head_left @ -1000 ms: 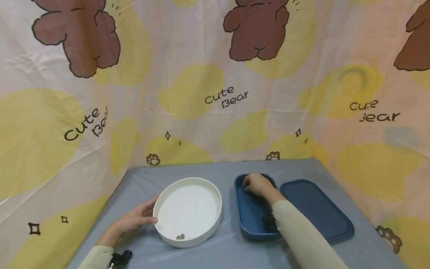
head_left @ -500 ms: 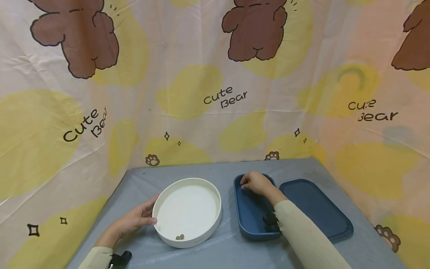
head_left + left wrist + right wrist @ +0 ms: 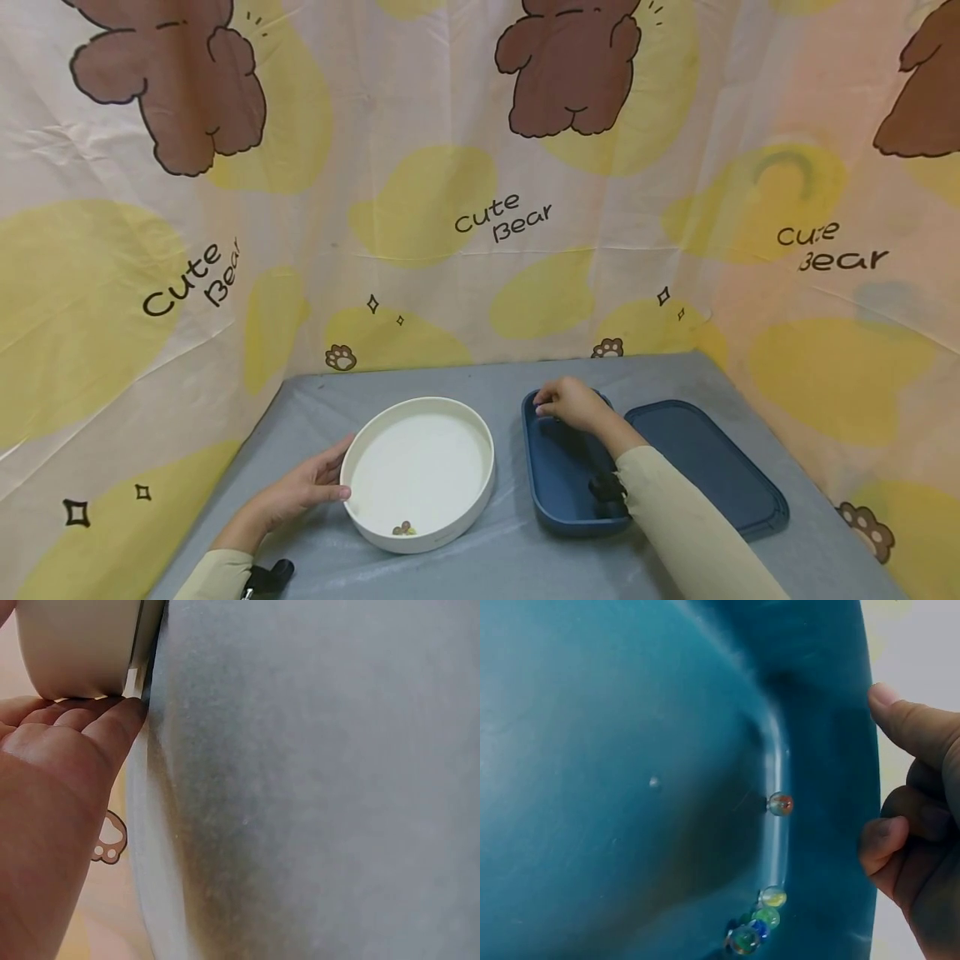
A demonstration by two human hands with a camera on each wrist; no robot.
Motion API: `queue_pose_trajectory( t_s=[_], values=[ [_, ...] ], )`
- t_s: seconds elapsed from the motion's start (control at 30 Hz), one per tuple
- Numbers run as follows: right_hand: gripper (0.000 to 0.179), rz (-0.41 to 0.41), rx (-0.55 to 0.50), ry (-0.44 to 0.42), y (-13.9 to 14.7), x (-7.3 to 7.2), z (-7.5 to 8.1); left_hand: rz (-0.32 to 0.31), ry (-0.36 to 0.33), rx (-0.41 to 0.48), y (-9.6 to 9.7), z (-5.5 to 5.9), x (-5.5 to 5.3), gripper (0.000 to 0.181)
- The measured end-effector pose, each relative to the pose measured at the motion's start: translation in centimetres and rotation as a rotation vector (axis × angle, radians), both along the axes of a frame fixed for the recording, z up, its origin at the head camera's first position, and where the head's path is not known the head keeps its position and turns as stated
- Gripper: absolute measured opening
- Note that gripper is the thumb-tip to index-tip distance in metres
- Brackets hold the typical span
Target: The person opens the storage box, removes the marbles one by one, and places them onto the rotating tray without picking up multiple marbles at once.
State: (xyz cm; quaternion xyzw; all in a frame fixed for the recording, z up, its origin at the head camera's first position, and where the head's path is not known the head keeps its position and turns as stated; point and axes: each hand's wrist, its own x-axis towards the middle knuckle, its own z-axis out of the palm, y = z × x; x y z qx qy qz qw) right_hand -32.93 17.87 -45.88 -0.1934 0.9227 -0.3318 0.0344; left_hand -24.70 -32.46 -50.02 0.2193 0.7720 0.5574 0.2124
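A white round dish [image 3: 420, 467] stands left of centre, with several small glass marbles [image 3: 403, 528] against its near wall. My left hand [image 3: 307, 483] grips its left side, thumb at the rim and fingers along the outer wall; the left wrist view shows these fingers [image 3: 82, 724] against it. My right hand [image 3: 573, 404] is over the far end of a deep blue box [image 3: 570, 475]. The right wrist view shows its fingers [image 3: 922, 817] partly curled, thumb and fingertips apart, and nothing visible between them. Inside the box, one marble [image 3: 780, 803] sits apart from a cluster of marbles [image 3: 757, 922].
A flat blue lid [image 3: 705, 467] lies right of the box, close to it. A grey cloth [image 3: 502, 567] covers the table. Behind and beside the table hangs a bear-print sheet [image 3: 420, 208]. Black straps [image 3: 270, 577] show at both wrists.
My right hand has risen a little out of the box toward its far rim. The marbles in the dish have shifted slightly. My left hand and the dish stay in place.
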Motion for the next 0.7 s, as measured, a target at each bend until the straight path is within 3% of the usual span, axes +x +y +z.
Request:
queue_pose_trajectory(
  t_s=[0.17,0.7],
  values=[
    [0.012,-0.009,-0.026,-0.01,-0.5,0.1,0.7,-0.004,-0.003,0.003,0.0,0.0,0.0,0.096],
    [0.015,0.074,-0.038,0.006,-3.4,0.3,2.5,0.002,-0.002,0.0,0.0,0.0,0.0,0.096]
  ],
)
